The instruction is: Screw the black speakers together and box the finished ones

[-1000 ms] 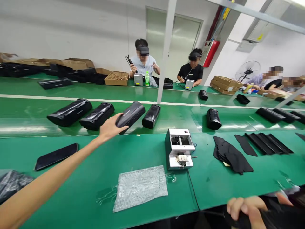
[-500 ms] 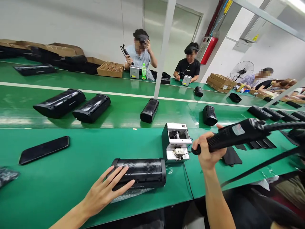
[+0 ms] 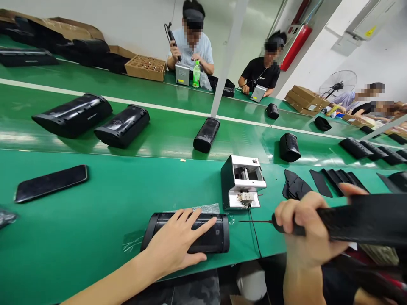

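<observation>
My left hand (image 3: 178, 239) lies with its fingers spread on top of a black cylinder-like housing (image 3: 219, 233) near the table's front edge. Clear plastic film (image 3: 206, 208) shows behind and beside the housing. At the right, my right hand (image 3: 307, 224) is wrapped round a black electric screwdriver (image 3: 362, 218). Its thin bit points left, short of the housing's right end. Behind the gap between them stands a small white and black screw feeder (image 3: 246, 182), touched by neither hand.
A flat black panel (image 3: 51, 183) lies at the left. Black housings (image 3: 122, 125) stand on the green belt (image 3: 165, 127) behind. Black flat pieces (image 3: 295, 185) lie at right. Two people sit across, with a carton (image 3: 145, 67) and a green bottle (image 3: 196, 74). A cable runs from the feeder.
The housing under my left hand now shows a different face, and the hand has shifted right across it. My right hand has moved right and lower with the screwdriver, away from the feeder.
</observation>
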Demonstrator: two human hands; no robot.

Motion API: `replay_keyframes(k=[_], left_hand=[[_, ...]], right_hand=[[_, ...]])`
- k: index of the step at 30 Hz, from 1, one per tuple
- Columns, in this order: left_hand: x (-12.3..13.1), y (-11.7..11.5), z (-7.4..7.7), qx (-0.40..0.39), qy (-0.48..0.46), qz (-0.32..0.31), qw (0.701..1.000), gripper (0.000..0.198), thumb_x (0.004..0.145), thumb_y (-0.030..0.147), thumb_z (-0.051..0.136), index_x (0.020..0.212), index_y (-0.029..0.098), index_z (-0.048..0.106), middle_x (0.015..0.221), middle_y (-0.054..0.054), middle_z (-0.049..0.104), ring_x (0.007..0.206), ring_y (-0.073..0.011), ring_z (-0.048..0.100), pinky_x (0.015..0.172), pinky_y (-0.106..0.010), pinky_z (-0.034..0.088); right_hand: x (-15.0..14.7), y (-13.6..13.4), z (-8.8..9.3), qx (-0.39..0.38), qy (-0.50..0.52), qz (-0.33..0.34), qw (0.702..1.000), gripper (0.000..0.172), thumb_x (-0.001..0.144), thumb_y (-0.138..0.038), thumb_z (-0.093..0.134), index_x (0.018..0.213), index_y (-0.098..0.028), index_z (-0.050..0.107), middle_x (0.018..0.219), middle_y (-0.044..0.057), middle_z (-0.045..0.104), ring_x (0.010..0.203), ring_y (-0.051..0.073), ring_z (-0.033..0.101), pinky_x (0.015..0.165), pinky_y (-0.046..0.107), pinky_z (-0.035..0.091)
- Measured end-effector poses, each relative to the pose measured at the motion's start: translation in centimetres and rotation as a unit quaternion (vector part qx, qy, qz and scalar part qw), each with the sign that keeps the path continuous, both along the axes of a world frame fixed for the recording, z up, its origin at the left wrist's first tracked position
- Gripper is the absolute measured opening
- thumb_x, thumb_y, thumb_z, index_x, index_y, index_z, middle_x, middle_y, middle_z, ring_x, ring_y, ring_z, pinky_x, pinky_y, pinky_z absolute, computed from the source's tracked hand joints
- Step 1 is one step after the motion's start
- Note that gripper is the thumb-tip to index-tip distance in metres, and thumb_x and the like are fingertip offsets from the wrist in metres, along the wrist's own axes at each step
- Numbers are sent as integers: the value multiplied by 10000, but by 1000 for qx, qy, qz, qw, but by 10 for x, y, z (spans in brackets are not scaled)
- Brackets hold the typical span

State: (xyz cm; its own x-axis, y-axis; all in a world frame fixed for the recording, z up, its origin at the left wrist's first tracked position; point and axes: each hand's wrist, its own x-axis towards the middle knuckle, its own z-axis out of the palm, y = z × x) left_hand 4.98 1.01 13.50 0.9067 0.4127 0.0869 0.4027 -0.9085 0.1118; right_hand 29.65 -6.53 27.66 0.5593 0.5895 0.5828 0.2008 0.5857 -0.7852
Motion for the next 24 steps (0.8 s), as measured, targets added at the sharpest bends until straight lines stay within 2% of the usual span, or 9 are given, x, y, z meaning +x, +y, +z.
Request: replay_keyframes(k=[3,7,12,17,24], left_hand=[[-4,-1,-1,-14,5,-3,1000,977,872,786,812,1698,383,478,1546,-192,680,1279,-433,717,1050,-584,571],[-4,-1,0,-19,1,1,1000,979,870,798,805,1696,382,482,1549,-187,677,1287,-433,711,1054,-573,559],[-2,-3,-1,-20,-11,-1,1000,994,869,805,804,1699,370,472,1544,-192,675,1294,-439,706,1064,-584,545],[-3,-3,-1,-23,-21,-1,999,965,904,833,740,1699,359,467,1532,-202,682,1300,-438,711,1059,-584,551],[-3,-3,-1,-26,-30,-2,999,963,902,826,748,1696,357,470,1525,-199,684,1317,-433,701,1077,-582,545]], right_hand=[[-15,6,11,8,-4,34,999,500,988,-170,749,1391,-375,537,686,-145,611,367,102,479,401,279,488],[-25,24,6,-4,-36,82,996,533,1014,-134,703,1451,-394,545,704,-129,607,396,106,508,398,277,487],[-25,31,-2,-15,-32,85,996,514,1016,-146,715,1443,-381,553,694,-125,594,401,105,507,403,272,496],[-24,34,-4,-15,-39,85,996,535,1001,-116,717,1443,-365,546,695,-124,598,393,107,513,397,272,491],[-23,34,-5,-14,-34,95,995,529,1011,-111,697,1451,-366,551,701,-123,596,408,107,521,411,272,501]])
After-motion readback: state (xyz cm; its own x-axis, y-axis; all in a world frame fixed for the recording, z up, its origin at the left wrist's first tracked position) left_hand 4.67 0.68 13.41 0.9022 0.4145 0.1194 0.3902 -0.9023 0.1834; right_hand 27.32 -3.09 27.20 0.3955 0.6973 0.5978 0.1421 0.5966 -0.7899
